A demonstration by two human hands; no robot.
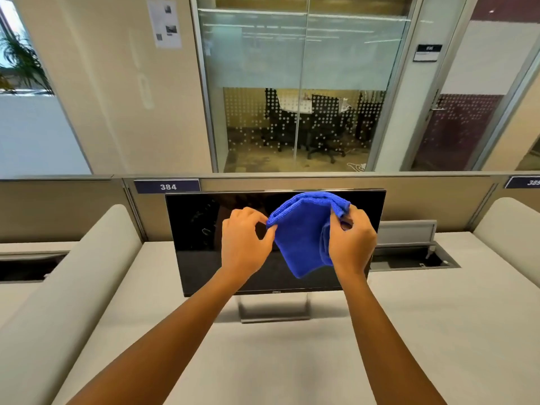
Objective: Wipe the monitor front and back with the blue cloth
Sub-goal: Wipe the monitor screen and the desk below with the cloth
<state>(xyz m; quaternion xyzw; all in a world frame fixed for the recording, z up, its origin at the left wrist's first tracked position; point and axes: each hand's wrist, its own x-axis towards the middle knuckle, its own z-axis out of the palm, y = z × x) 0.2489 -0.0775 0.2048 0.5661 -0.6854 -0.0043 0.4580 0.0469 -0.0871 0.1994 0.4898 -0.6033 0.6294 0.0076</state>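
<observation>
- Both forearms enter from the bottom of the frame, reaching up to centre.
- Left hand (pixel 244 241) at centre: thumb and fingertips pinch the left edge of the blue cloth (pixel 301 235).
- Right hand (pixel 352 244) centre-right: fingers curled round the cloth's right side, gripping the bunched folds.
- Cloth is folded, held up between both hands in front of the screen, hanging to a point; can't tell if it touches the screen.
- Monitor (pixel 198 244) behind it, screen dark, upright on its stand (pixel 273 309) on the white desk (pixel 263 361).
- Open cable tray (pixel 415 258) right of monitor.
- Desk label "384" (pixel 168 187) on the partition, upper left of monitor.
- Glass-walled meeting room (pixel 301 83) at top of frame.
</observation>
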